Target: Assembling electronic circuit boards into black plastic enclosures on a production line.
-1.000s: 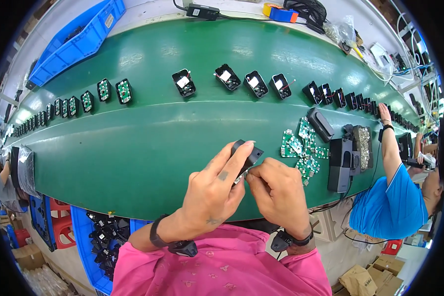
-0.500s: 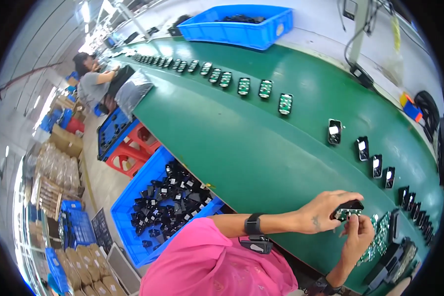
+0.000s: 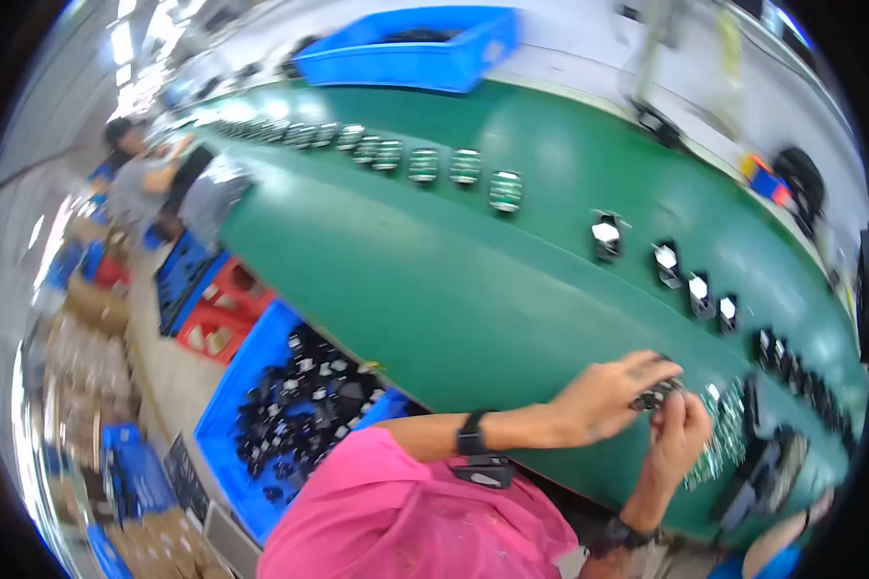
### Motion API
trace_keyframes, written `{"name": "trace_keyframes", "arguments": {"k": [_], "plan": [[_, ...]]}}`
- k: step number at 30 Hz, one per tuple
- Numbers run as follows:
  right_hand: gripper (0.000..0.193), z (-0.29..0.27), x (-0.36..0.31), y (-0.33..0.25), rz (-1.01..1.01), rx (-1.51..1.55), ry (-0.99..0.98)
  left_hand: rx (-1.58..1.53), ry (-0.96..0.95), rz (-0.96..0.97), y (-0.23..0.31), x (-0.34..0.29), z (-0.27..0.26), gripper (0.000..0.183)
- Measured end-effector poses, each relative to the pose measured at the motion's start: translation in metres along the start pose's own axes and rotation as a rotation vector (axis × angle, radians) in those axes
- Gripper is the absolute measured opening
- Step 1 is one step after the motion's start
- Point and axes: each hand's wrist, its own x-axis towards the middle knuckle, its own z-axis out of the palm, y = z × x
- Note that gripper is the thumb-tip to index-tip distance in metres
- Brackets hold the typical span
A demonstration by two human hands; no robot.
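Note:
My left hand is closed around a small black plastic casing, holding it just above the near right part of the green bench. A circuit board shows at the casing's near side, blurred by motion. Thumb and fingers of my right hand are pinched at the board's edge, hiding part of it. Beside the right hand lies a heap of loose green circuit boards. Farther off stand black casings with a white patch and a line of casings fitted with green boards.
A blue bin of black plastic parts stands below the bench's left edge. Another blue bin sits at the back. More black casings line the right, near a dark block-shaped device. One person sits far left.
The whole view has shifted, so the bench and bins appear farther left. Both hands still hold the casing and board together, now turned so the board shows less plainly.

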Motion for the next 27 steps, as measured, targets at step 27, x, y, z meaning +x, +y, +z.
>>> {"name": "trace_keyframes", "arguments": {"k": [27], "plan": [[0.030, 0.007, -0.002, -0.020, -0.351, -0.581, -0.016, -0.608, -0.027, -0.371, 0.002, 0.011, 0.000, 0.039]]}}
